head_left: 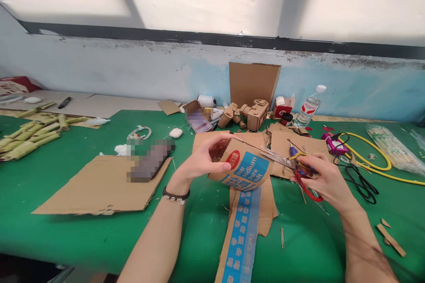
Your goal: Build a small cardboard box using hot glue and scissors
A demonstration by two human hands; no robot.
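My left hand [212,159] grips a curved piece of printed cardboard [244,168], thumb on its printed face and fingers behind the upper edge. Blue and red print covers the piece, with "low sodium pure salt" readable. In my right hand [322,179] is a pair of scissors [282,159] with red handles, my fingers around the grips. The blades point left and lie at the cardboard's upper right edge. Below the held piece, a cardboard strip with blue tape [242,239] runs toward the near table edge.
A flat cardboard sheet [99,185] lies left on the green table [199,234]. Cardboard models [255,115], a water bottle [310,106] and an upright cardboard panel [254,80] stand at the back. A yellow cable [387,154] and black cord [363,185] lie right.
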